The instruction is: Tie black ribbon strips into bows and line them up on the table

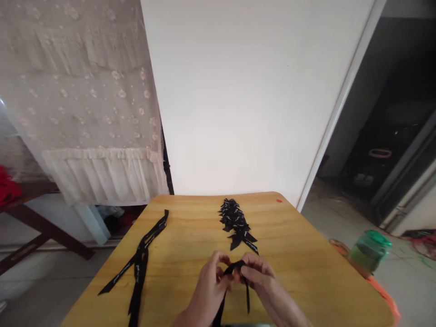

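Both my hands meet over the near middle of a wooden table [306, 254]. My left hand [208, 288] and my right hand [260, 277] each pinch a black ribbon strip [235, 269] that arches between the fingertips, with its tails hanging down toward me. Just beyond my hands lies a pile of finished black ribbon bows [235, 222], running away toward the table's far edge. On the left side of the table lie several loose black ribbon strips [139, 261] with small white print.
A white wall stands behind the table. A lace curtain [85, 100] hangs at the left above a dark wooden bench [41, 227]. On the floor at the right stands a green jar [369, 247], beside a dark doorway. A small red spot [279, 200] marks the table's far right corner.
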Action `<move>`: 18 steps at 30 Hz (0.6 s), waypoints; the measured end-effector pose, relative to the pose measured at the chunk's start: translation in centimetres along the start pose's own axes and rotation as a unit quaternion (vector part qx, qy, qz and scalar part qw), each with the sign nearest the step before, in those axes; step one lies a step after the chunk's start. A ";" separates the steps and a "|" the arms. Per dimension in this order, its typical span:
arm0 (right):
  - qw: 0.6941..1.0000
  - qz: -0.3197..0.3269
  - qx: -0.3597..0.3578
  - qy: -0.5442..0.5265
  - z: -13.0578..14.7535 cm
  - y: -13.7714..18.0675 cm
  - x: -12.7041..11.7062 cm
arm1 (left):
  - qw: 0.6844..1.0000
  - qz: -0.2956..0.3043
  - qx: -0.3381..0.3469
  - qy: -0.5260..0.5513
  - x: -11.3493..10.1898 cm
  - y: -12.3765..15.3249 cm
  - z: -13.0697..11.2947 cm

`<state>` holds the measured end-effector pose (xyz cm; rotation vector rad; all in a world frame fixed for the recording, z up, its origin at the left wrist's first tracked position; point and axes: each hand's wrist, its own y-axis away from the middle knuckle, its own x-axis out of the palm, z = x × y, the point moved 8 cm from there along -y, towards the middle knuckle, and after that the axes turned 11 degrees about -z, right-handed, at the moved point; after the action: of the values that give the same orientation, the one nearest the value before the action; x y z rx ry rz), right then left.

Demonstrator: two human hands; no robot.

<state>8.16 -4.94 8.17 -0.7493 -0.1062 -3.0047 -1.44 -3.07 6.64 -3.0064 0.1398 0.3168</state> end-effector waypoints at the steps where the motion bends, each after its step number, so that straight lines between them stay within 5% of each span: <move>1: 1.000 0.018 -0.009 0.009 0.5 0.2 0.4 | 1.000 0.023 -0.011 0.005 0.5 0.0 0.4; 7: 0.991 0.115 -0.008 0.071 2.4 1.7 1.0 | 0.982 0.167 -0.016 0.091 2.7 1.1 0.5; 11: 0.994 0.095 -0.010 0.045 3.8 1.5 -0.6 | 0.916 0.295 -0.123 0.244 3.3 3.1 1.1; 15: 0.999 0.051 -0.006 -0.006 4.0 0.9 -2.9 | 0.865 0.312 -0.168 0.355 2.8 3.2 1.6; 18: 0.999 0.040 -0.002 -0.023 3.7 0.8 -3.9 | 0.869 0.274 -0.193 0.363 2.3 2.5 2.2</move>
<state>13.36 -5.36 9.67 -0.8023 -0.0689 -2.9135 0.11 -5.42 3.77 -3.2175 1.1206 -0.8749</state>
